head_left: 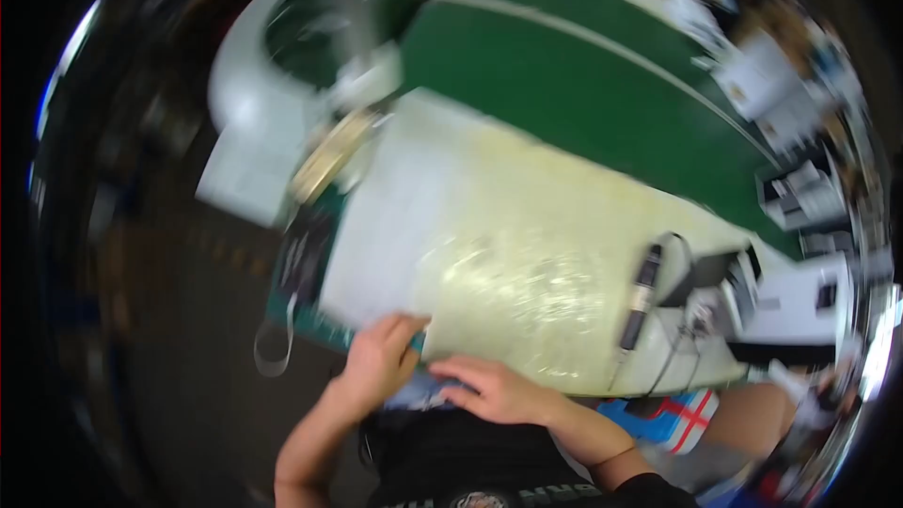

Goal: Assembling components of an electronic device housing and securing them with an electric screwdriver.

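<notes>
At the near edge of the work table, my left hand (383,357) reaches in with bent fingers, its forefinger and thumb apart. To its right, my right hand (489,389) points leftward, fingers stretched out and thumb spread away. Nothing shows in either hand, though motion blurs the picture. The fingertips are by the near edge of a white and pale yellow sheet (527,226) with a shiny, wrinkled surface. A bluish, crumpled thing (414,393) lies below the hands, against my dark clothing; I cannot make out its kind.
A black electric screwdriver (643,287) lies right on the sheet, its cord beside a stand (715,273). Behind runs a green mat (555,66). A lamp or magnifier arm (353,19) rises at the left. White boxes (800,198) fill the right; a blue-red packet (691,419) sits below.
</notes>
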### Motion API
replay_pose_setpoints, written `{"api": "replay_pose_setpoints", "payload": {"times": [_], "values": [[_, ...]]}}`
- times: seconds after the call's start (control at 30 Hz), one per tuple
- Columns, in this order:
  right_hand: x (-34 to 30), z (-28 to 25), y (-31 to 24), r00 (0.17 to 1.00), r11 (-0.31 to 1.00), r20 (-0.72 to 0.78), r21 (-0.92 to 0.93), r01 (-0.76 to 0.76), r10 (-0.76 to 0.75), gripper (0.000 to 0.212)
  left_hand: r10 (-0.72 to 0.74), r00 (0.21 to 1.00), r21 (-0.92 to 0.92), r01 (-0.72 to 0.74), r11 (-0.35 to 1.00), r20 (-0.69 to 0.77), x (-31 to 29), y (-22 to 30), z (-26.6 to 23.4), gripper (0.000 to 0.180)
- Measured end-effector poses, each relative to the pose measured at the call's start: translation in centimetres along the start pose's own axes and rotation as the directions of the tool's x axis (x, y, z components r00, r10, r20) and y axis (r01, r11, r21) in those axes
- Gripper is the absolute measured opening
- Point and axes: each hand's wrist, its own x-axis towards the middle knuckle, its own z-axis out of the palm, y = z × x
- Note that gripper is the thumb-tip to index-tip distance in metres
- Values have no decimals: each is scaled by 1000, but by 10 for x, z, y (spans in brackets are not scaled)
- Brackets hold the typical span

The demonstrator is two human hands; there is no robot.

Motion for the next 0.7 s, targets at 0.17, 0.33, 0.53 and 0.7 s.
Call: {"api": "replay_pose_setpoints", "payload": {"times": [0.17, 0.33, 0.53, 0.7], "values": [[42, -111, 84, 900, 950, -344, -252, 185, -267, 28, 327, 944, 49, -329, 943, 34, 181, -37, 77, 32], [-106, -179, 43, 484, 873, -750, -483, 67, -452, 26, 284, 939, 190, -248, 950, -195, 188, -28, 113, 20], [-361, -333, -57, -616, 712, -371, -231, -664, -695, 33, 188, 980, 212, -169, 962, -72, 187, -18, 110, 19], [-453, -468, -51, -434, 612, -897, 390, -688, 83, 76, 271, 954, 261, -232, 937, -125, 187, -23, 114, 19]]}}
